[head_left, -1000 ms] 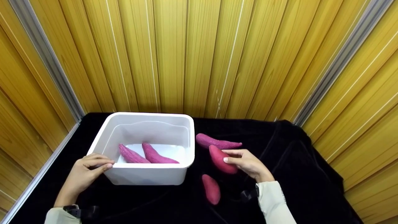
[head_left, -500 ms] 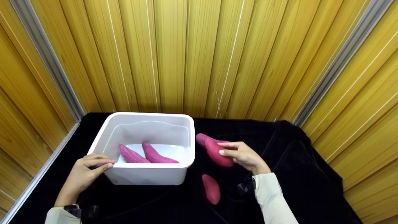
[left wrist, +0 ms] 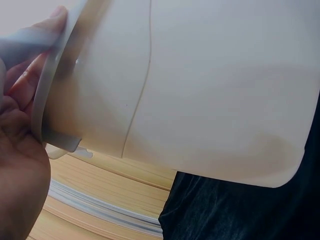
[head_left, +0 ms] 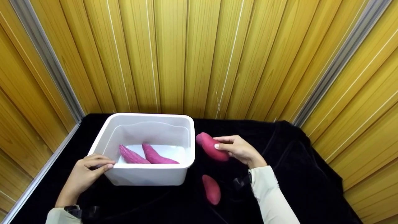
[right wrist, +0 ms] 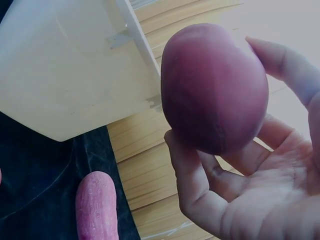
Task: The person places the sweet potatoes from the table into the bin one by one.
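My right hand (head_left: 244, 152) grips a smooth red sweet potato (head_left: 214, 150) between thumb and fingers, raised to the right of a white plastic bin (head_left: 149, 176). In the right wrist view the held sweet potato (right wrist: 215, 90) shows end-on, level with the bin's upper wall. My left hand (head_left: 84, 171) pinches the near left corner of the bin's rim (left wrist: 50, 80), thumb on one side and fingers on the other. Inside the bin lie two rough purple sweet potatoes (head_left: 159, 156). A third rough purple one (head_left: 199, 139) lies on the cloth, mostly hidden behind the held one.
Another smooth red sweet potato (head_left: 212, 189) lies on the black cloth (head_left: 174, 205) in front of my right hand. Yellow wood-patterned panels (head_left: 199, 62) close off the back and both sides. A grey metal strip (head_left: 53, 59) runs down each corner.
My right hand has moved up and left with the held red sweet potato, towards the bin, now covering most of the purple one behind. My left hand keeps its place on the rim.
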`<state>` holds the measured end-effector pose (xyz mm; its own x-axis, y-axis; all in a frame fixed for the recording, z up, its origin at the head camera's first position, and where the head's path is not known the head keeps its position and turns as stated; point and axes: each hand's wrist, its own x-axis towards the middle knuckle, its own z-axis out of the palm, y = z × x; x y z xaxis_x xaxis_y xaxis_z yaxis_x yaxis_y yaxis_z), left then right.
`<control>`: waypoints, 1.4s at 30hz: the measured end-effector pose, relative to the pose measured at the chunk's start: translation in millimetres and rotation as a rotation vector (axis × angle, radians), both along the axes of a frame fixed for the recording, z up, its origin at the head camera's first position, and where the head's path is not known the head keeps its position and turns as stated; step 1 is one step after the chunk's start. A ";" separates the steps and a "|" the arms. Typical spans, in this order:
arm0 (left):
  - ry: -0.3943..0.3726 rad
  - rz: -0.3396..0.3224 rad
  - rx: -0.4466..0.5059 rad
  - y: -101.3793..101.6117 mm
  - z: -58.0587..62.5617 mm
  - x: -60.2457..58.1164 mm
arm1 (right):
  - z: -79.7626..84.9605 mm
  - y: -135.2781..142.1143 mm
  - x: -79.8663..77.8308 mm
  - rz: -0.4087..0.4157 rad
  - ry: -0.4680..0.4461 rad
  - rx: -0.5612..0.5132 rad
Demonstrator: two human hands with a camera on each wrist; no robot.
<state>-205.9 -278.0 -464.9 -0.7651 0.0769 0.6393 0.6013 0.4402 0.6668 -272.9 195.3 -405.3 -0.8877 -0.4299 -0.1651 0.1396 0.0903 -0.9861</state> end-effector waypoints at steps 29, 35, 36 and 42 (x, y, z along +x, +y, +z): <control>-0.030 0.019 -0.002 1.0 -2.5 -0.2 | 20.0 -28.0 -14.2 -0.008 -0.031 0.069; -0.037 0.025 -0.011 1.7 0.8 -0.8 | 24.1 -36.3 -16.9 -0.017 -0.063 0.057; -0.036 0.025 -0.012 1.6 1.0 -0.9 | 24.7 -37.9 -17.4 -0.017 -0.066 0.052; -0.027 0.023 -0.011 0.5 -0.6 -0.4 | 26.1 -46.0 -20.8 -0.014 -0.048 0.055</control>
<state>-206.4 -277.5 -465.5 -0.7835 0.0658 0.6179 0.5730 0.4611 0.6775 -293.7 149.3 -379.2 -0.8838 -0.4071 -0.2307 0.1884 0.1418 -0.9718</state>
